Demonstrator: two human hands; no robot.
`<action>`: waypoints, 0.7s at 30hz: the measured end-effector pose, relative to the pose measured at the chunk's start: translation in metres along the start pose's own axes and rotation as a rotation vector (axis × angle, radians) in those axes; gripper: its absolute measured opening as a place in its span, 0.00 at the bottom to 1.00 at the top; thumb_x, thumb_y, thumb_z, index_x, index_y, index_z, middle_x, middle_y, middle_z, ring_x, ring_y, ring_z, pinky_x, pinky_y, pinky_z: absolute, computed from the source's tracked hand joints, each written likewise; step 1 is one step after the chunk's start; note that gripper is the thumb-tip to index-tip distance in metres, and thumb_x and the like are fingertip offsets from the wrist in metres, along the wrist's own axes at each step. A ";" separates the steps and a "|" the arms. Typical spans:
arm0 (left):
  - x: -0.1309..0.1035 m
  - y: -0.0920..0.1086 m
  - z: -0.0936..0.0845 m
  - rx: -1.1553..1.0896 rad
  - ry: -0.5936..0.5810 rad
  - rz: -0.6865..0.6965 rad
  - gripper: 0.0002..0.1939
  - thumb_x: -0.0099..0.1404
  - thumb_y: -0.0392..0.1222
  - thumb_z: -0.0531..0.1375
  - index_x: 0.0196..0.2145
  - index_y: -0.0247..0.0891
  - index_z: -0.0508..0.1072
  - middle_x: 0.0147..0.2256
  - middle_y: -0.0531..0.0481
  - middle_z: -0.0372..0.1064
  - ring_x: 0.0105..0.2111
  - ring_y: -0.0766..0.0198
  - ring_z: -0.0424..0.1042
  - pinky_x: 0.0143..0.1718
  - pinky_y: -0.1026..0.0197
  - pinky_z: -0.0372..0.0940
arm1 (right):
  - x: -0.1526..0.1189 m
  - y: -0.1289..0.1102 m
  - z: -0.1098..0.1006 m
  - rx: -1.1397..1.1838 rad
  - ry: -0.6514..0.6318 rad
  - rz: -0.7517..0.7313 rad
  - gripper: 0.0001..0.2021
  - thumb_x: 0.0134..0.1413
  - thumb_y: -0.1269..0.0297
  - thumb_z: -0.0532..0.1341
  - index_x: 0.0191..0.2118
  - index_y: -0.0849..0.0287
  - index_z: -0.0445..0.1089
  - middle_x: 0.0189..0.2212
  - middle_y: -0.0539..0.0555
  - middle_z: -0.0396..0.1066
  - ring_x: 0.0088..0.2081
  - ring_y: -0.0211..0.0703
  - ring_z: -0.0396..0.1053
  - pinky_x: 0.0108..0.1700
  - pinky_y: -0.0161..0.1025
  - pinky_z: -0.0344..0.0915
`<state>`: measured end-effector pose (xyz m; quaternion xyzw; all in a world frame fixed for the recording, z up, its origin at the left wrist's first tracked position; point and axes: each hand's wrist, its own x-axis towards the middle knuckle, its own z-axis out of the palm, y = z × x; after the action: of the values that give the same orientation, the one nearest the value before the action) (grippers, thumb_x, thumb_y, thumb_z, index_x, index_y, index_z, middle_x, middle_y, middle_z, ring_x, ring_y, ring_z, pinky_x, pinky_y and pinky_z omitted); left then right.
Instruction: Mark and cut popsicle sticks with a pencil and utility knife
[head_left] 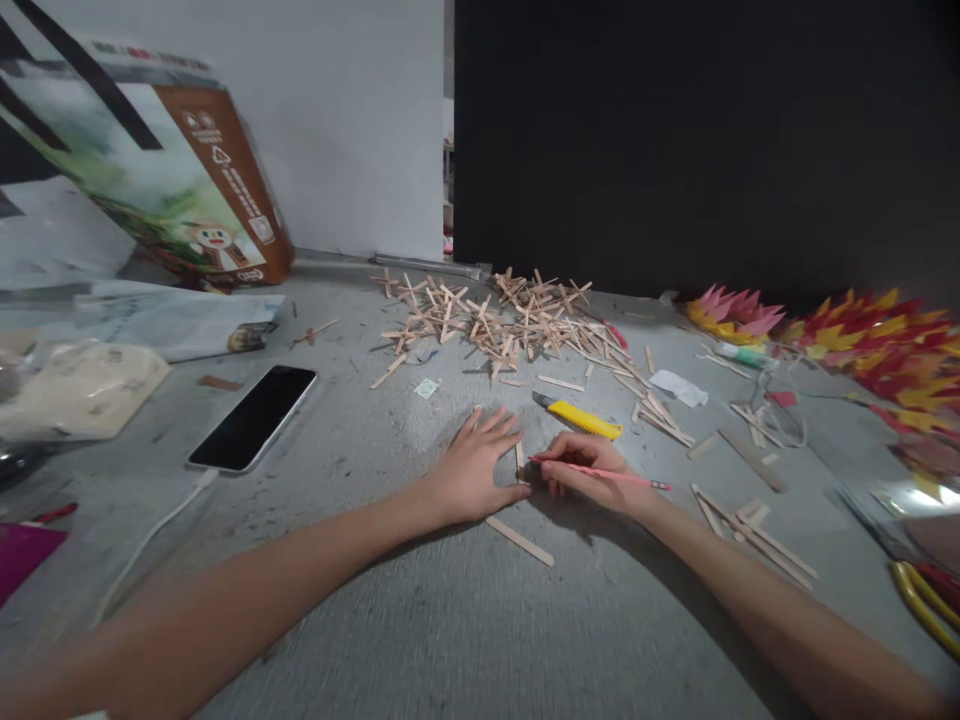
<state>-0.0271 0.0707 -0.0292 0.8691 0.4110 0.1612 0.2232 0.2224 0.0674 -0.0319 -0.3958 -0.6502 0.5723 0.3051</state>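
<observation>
- Left hand (474,478): fingers spread, palm down, nearer us than the yellow knife (585,419) and to its left.
- Right hand (589,470): pinching a pink pencil (630,478) on the near side of the knife; we cannot tell whether its tip touches wood.
- Short wooden stick (519,455): left of the knife and nearer us, between left forefinger and thumb, just beside the pencil tip.
- Longer flat stick (525,542): nearer us than the knife and the left hand.
- Stick pile (517,320): beyond the knife, mostly to its left.
- Handling, our judgement: sticks light, stiff, dry, little slip; thin enough to snap if bent. Best hold: pressed flat near both ends, middle left bare.
</observation>
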 end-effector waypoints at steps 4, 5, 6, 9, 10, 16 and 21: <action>0.000 -0.001 0.002 -0.005 0.010 0.001 0.39 0.66 0.63 0.65 0.67 0.41 0.67 0.73 0.40 0.53 0.75 0.49 0.45 0.76 0.41 0.33 | 0.003 -0.003 0.001 -0.065 -0.019 0.033 0.18 0.60 0.47 0.70 0.33 0.57 0.69 0.23 0.50 0.74 0.23 0.39 0.71 0.25 0.34 0.63; 0.000 -0.001 0.002 -0.008 0.012 0.002 0.39 0.66 0.63 0.65 0.67 0.41 0.67 0.72 0.40 0.53 0.75 0.49 0.45 0.76 0.40 0.33 | 0.004 -0.003 0.002 -0.070 -0.024 0.040 0.19 0.60 0.47 0.69 0.32 0.57 0.69 0.22 0.50 0.73 0.23 0.38 0.70 0.24 0.34 0.63; 0.000 -0.001 0.002 -0.009 0.012 0.002 0.39 0.66 0.63 0.65 0.67 0.41 0.67 0.72 0.40 0.53 0.75 0.49 0.45 0.76 0.40 0.34 | 0.005 -0.004 0.003 -0.066 -0.028 0.049 0.19 0.60 0.47 0.69 0.32 0.57 0.69 0.22 0.50 0.73 0.22 0.38 0.70 0.24 0.34 0.62; 0.000 0.001 0.001 -0.005 0.003 -0.010 0.39 0.65 0.62 0.65 0.67 0.40 0.67 0.72 0.40 0.53 0.75 0.50 0.44 0.76 0.40 0.33 | 0.007 -0.004 0.004 -0.030 -0.037 0.070 0.19 0.61 0.46 0.69 0.32 0.57 0.68 0.22 0.49 0.73 0.22 0.37 0.70 0.24 0.34 0.63; 0.000 0.001 0.000 -0.003 0.000 -0.015 0.40 0.65 0.62 0.66 0.67 0.40 0.67 0.73 0.40 0.53 0.76 0.50 0.44 0.76 0.41 0.32 | 0.008 -0.004 0.005 -0.024 -0.038 0.074 0.19 0.60 0.47 0.69 0.32 0.57 0.68 0.22 0.49 0.74 0.22 0.37 0.70 0.24 0.34 0.64; 0.001 0.002 0.000 -0.003 -0.011 -0.015 0.40 0.66 0.61 0.65 0.68 0.38 0.66 0.73 0.40 0.53 0.76 0.52 0.44 0.76 0.43 0.31 | 0.009 -0.006 0.005 -0.021 -0.036 0.089 0.19 0.61 0.48 0.68 0.32 0.58 0.68 0.23 0.49 0.74 0.22 0.35 0.69 0.24 0.33 0.63; 0.000 -0.001 0.003 0.001 0.012 -0.004 0.40 0.66 0.63 0.65 0.67 0.38 0.66 0.73 0.40 0.53 0.76 0.51 0.44 0.76 0.44 0.30 | 0.010 -0.004 0.003 -0.028 -0.064 0.077 0.19 0.61 0.48 0.68 0.31 0.58 0.67 0.24 0.50 0.74 0.22 0.36 0.69 0.25 0.34 0.64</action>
<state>-0.0264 0.0707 -0.0327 0.8674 0.4142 0.1655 0.2206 0.2140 0.0740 -0.0289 -0.4065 -0.6517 0.5868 0.2563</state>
